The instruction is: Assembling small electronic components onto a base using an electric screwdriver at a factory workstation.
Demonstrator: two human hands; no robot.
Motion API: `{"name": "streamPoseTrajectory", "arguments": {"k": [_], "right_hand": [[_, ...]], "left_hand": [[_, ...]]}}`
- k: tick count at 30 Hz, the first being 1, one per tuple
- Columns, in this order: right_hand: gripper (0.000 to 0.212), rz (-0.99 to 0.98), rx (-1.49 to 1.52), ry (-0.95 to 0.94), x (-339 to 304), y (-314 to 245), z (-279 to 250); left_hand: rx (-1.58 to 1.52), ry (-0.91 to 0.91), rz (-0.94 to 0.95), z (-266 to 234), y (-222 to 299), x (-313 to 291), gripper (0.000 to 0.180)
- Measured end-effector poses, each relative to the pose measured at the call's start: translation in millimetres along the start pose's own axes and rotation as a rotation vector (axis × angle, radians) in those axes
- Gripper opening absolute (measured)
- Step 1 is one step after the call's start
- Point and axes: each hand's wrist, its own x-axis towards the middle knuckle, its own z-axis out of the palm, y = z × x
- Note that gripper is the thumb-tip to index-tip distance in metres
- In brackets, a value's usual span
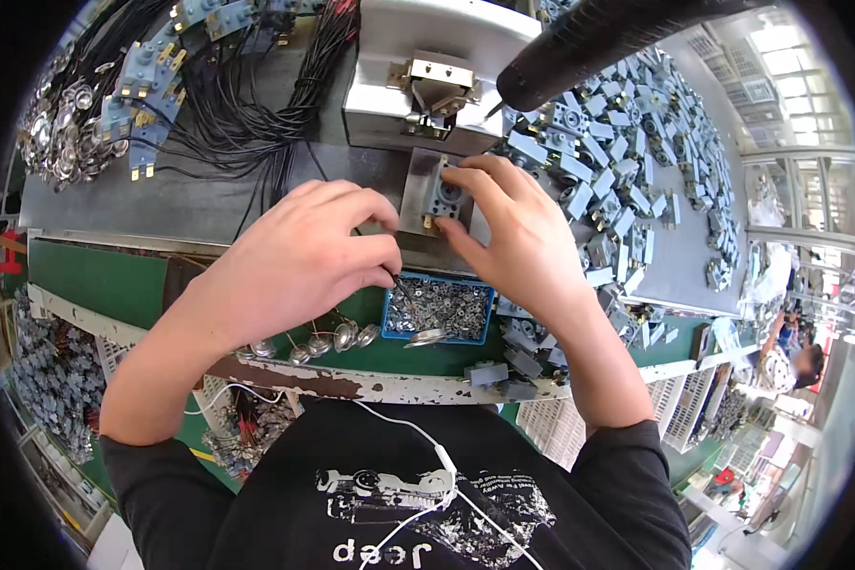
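Find the grey switch body (444, 198) lying on the small metal block (415, 195), near the front edge of the surface (81, 201), roughly midway between its left and right ends. See it grasped at 2 ends by the right hand (527, 228): thumb at the near end beside the brass terminal (428, 221), index finger at the far end. To steady it well, likely best to press straight down, squarely on the block, squeezing only enough to stop any twist and sparing the terminal side load.

Note the right hand arched over the body, forearm reaching in from the near right. Note the left hand (318, 237) palm down, fingers curled, thumb and forefinger drawn together by the far left corner of the blue tray (384, 318); cannot tell if grasping the dark sliver (401, 285) at the fingertips. Advisable to bring that hand in from the left, clear of the right thumb.

Farther out, see small metal hardware (451, 309) filling the tray, just before the surface's front edge, black wires (299, 114) toward the far left corner, and 1 heap of grey switch bodies (627, 161) along the right side.
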Motion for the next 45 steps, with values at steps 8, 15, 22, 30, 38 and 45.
{"name": "streamPoseTrajectory", "arguments": {"k": [8, 15, 22, 30, 38, 45], "right_hand": [[0.057, -0.068, 0.142, 0.013, -23.1, -18.8, -21.4], [0.039, 0.159, 0.387, -0.076, -58.2, -29.8, -37.9], [0.039, -0.062, 0.189, 0.191, -59.1, -1.2, -20.5], [0.043, 0.436, 1.162, -0.181, -42.3, -4.6, -9.3], [0.046, 0.514, 1.397, -0.27, -31.4, -3.1, -5.5], [0.043, 0.433, 1.057, -0.014, -33.6, -11.3, -0.8]], "left_hand": [[-0.018, -0.048, 0.046, 17.7, -12.6, -4.5, 0.014], [0.004, 0.118, 0.068, 22.3, 13.2, 19.6, 0.016], [-0.073, 0.085, 0.093, 2.4, -1.3, 33.3, 0.02], [-0.08, -0.002, 0.039, -22.9, -4.8, 32.3, 0.011], [-0.099, 0.03, 0.033, -26.7, -9.0, 30.6, 0.012], [-0.178, 0.008, -0.026, -21.2, -2.9, 32.1, 0.015]]}}
